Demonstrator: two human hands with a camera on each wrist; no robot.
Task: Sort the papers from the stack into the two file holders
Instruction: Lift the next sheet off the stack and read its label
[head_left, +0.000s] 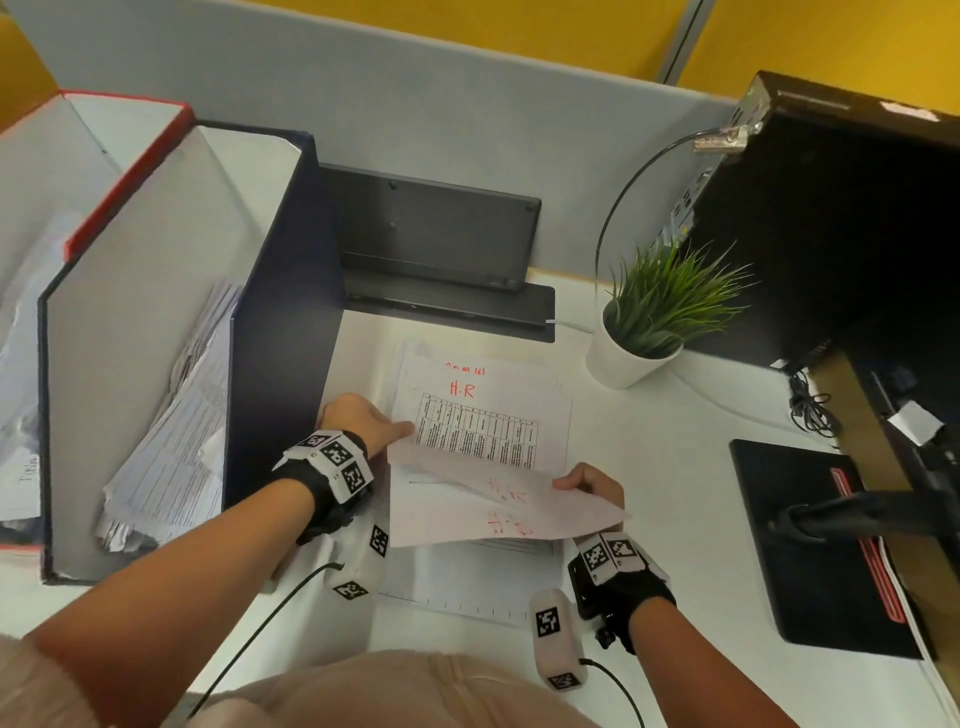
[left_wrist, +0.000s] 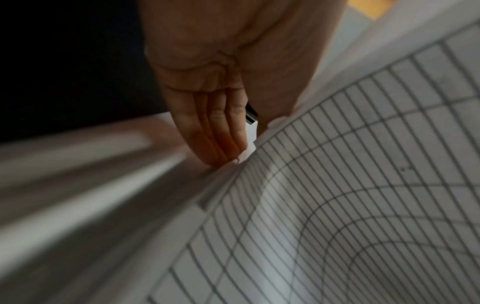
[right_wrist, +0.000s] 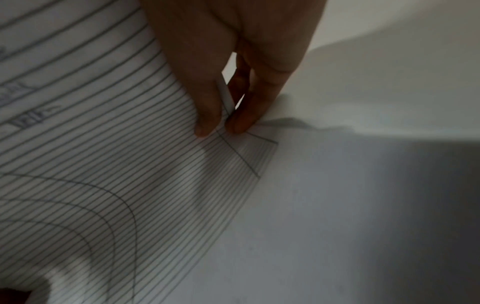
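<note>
Now, mid-pick: your right hand (head_left: 589, 486) pinches the lifted H.R sheets (head_left: 467, 514) off the stack (head_left: 483, 410) on the desk (head_left: 675, 441). Your left hand (head_left: 358, 418), fingers straight, steadies its left edge. Next, likely: free one sheet, then choose the blue holder (head_left: 285, 312) or the red-edged holder (head_left: 130, 169).

You work in an office cubicle: grey partition panel (head_left: 467, 104) behind your white desk (head_left: 675, 467), file holders (head_left: 130, 322) stuffed with papers (head_left: 171, 457), a computer tower (head_left: 831, 234), a potted plant (head_left: 660, 312).

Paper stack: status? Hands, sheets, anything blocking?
Right hand pinches lifted H.R sheets by a corner. Left hand, fingers straight, thumb at their left edge. Stack on desk. Nothing between them and navy file holder.
</note>
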